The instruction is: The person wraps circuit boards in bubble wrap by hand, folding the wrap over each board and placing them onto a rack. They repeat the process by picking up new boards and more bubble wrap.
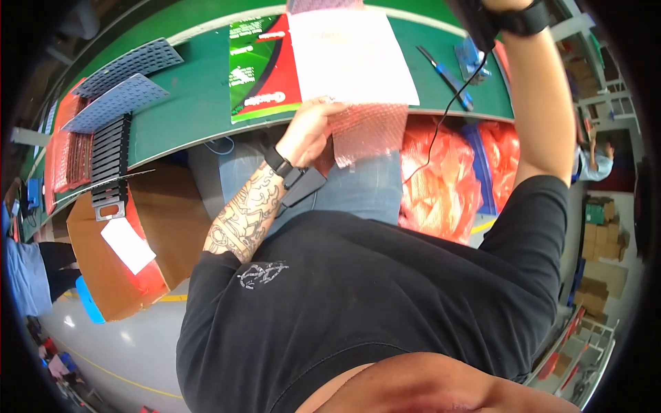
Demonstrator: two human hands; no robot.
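Your left hand [310, 132] is at the near edge of the green worktop [196, 96], with its thumb and fingers [332, 108] pressed together, pinching the upper left part of the pink bubble wrap [372, 131] where it meets the white sheet [354, 65]. The bubble wrap hangs over the worktop edge above your lap; the white sheet lies flat just beyond it. Your right hand [506, 4] is raised at the upper right and mostly cut off by the picture edge; you cannot tell there whether its fingers are spread or closed. A black cord [441, 124] runs down below the right wrist. For markings, refer to the green and red printed panel [260, 76] adjoining the white sheet on the left: it carries white lettering and small white emblems. Your black shirt [385, 289] bears a white print on the chest. A blue-handled cutter [454, 84] lies right of the sheet.
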